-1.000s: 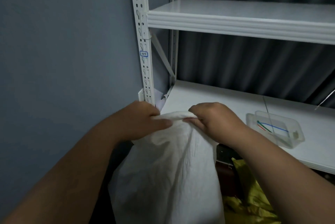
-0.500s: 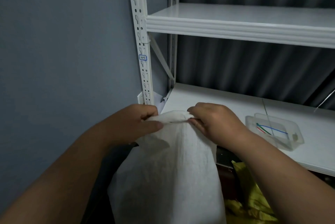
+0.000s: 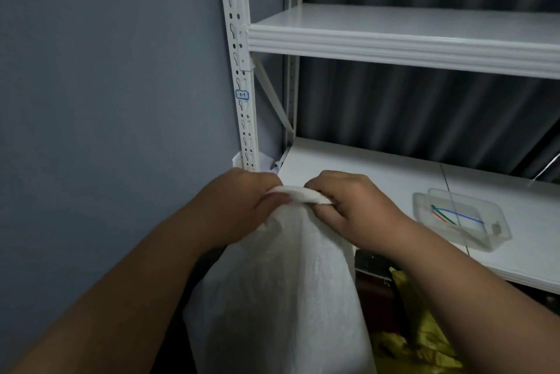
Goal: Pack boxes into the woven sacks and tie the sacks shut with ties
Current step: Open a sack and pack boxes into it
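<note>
The sack (image 3: pixel 281 291) was held upright in front of the shelf (image 3: pixel 378 167), its gathered mouth pinched by the curled fingers of the left hand (image 3: pixel 242 207) and right hand (image 3: pixel 354 207). A tighter bunching of the neck seemed needed before a tie (image 3: pixel 454 216), lying in the tray (image 3: pixel 497 231), could be fetched.

Left: blocked by grey wall (image 3: pixel 106 100), hard beside white upright (image 3: pixel 242 85).
Ahead: open lower shelf (image 3: pixel 363 161), bare behind both hands.
Right: clear tray (image 3: pixel 497 237) with coloured ties (image 3: pixel 454 216) on that shelf.
Above: capped by upper shelf (image 3: pixel 394 43).
Below: filled by white sack (image 3: pixel 281 298); yellow sack (image 3: pixel 424 331) beside.
</note>
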